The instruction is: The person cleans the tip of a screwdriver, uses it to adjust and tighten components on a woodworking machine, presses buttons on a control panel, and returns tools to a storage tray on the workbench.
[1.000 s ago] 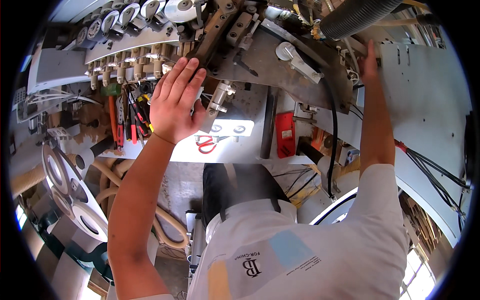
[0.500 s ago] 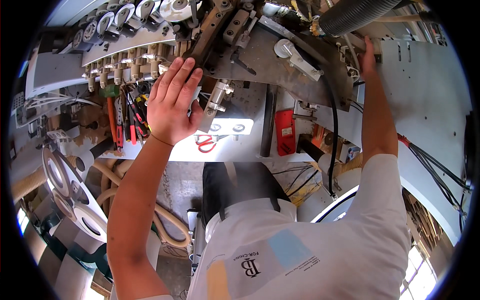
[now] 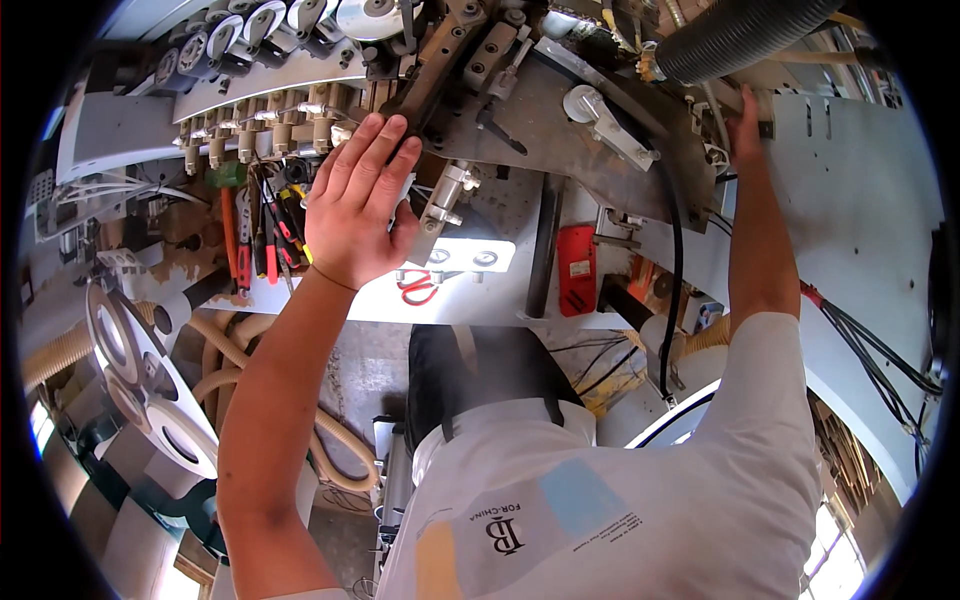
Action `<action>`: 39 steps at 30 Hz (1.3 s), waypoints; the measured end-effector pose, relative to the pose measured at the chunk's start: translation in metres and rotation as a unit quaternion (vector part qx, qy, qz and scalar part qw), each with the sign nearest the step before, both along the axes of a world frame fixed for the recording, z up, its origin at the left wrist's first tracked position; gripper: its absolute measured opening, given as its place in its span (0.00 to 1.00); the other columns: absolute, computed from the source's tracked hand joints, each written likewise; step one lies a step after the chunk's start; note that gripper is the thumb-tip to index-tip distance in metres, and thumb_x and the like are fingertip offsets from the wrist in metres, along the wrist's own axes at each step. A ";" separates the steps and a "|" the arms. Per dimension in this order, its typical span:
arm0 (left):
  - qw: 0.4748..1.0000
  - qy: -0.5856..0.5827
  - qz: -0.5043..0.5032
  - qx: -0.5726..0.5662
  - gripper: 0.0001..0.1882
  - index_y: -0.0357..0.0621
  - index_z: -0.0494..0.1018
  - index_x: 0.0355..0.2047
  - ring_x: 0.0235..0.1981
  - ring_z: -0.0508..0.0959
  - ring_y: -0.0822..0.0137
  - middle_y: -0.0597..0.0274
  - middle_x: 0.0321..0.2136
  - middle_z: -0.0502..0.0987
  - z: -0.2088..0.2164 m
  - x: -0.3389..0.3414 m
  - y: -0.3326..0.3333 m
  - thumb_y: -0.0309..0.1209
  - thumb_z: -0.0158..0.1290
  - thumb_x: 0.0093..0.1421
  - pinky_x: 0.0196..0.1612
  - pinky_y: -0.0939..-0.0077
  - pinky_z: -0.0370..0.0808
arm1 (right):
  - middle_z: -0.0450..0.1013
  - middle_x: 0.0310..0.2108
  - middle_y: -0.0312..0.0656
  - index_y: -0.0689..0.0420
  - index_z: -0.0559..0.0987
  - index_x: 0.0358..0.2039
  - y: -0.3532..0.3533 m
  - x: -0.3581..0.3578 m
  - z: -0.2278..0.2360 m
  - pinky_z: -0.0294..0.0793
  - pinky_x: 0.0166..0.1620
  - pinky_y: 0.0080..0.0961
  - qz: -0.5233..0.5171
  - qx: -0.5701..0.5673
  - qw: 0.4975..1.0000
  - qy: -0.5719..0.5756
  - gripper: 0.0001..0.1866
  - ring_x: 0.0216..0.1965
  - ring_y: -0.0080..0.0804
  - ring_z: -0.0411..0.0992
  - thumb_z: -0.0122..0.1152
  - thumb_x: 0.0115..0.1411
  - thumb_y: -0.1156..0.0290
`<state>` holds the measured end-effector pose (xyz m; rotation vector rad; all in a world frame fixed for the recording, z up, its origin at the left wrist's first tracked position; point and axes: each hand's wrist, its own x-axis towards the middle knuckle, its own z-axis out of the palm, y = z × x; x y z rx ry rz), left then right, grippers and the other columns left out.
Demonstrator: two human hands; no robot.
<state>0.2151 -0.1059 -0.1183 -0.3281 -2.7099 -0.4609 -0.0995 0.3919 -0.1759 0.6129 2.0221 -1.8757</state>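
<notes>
My left hand (image 3: 362, 205) lies with its fingers stretched out and the back turned up. Its fingertips reach the lower end of a dark metal bar (image 3: 440, 85) on the machine; whether they press on it I cannot tell. Beside the thumb stands a silver metal cylinder fitting (image 3: 450, 195). Far to the right, my right hand (image 3: 744, 132) rests at the left edge of a light grey panel (image 3: 850, 190), next to a small block. It shows narrowly from the side, and most of its fingers are hidden.
A dark metal plate (image 3: 560, 150) with a clamp lies between my hands. Pliers and other hand tools (image 3: 265, 230) hang at the left. Red-handled scissors (image 3: 417, 288) and a red case (image 3: 576, 270) sit below. A ribbed grey hose (image 3: 740, 40) crosses the upper right.
The machine and both hands appear slightly shifted to the right in the picture. Each hand keeps about the same place on the machine.
</notes>
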 end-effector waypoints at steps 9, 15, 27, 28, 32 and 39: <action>1.000 0.006 0.000 0.005 0.34 0.48 0.72 0.60 0.66 0.70 0.54 0.59 0.64 0.71 -0.002 0.000 -0.002 0.28 0.53 0.48 0.64 0.55 0.69 | 0.68 0.62 0.42 0.44 0.67 0.67 -0.001 -0.003 -0.006 0.67 0.61 0.41 -0.017 0.020 1.000 0.014 0.47 0.59 0.46 0.68 0.57 0.54 0.28; 1.000 -0.012 0.021 0.004 0.31 0.53 0.75 0.57 0.66 0.70 0.59 0.63 0.64 0.71 -0.001 0.002 -0.003 0.30 0.54 0.48 0.64 0.58 0.68 | 0.66 0.65 0.40 0.45 0.63 0.71 0.059 -0.036 -0.047 0.69 0.60 0.42 0.028 0.103 0.986 0.124 0.37 0.60 0.42 0.68 0.51 0.67 0.40; 0.747 0.073 0.284 0.597 0.13 0.37 0.76 0.52 0.42 0.79 0.68 0.60 0.39 0.80 -0.013 0.068 -0.024 0.23 0.51 0.68 0.51 0.71 0.75 | 0.58 0.70 0.41 0.49 0.62 0.71 0.050 -0.033 -0.047 0.62 0.65 0.41 -0.027 0.086 0.989 0.119 0.43 0.67 0.39 0.61 0.54 0.64 0.35; 0.729 0.046 0.334 0.596 0.13 0.38 0.76 0.51 0.41 0.79 0.70 0.61 0.39 0.80 -0.028 0.086 -0.044 0.27 0.53 0.68 0.47 0.72 0.76 | 0.59 0.69 0.41 0.49 0.63 0.71 0.028 -0.029 -0.044 0.63 0.65 0.41 0.054 0.072 0.994 0.066 0.43 0.67 0.38 0.62 0.54 0.64 0.36; 0.750 -0.148 0.472 0.439 0.17 0.38 0.75 0.51 0.39 0.81 0.66 0.59 0.35 0.81 -0.132 0.116 -0.118 0.35 0.56 0.66 0.44 0.70 0.78 | 0.60 0.69 0.40 0.49 0.65 0.70 0.151 -0.100 -0.110 0.65 0.64 0.40 0.017 0.060 0.986 0.155 0.33 0.67 0.36 0.62 0.52 0.69 0.47; 0.763 -0.333 0.552 0.044 0.28 0.44 0.72 0.55 0.54 0.78 0.48 0.47 0.51 0.77 -0.231 0.124 -0.205 0.51 0.55 0.63 0.53 0.52 0.76 | 0.56 0.71 0.38 0.49 0.64 0.71 0.164 -0.131 -0.165 0.56 0.70 0.40 -0.048 -0.012 0.992 0.114 0.30 0.70 0.37 0.57 0.45 0.73 0.51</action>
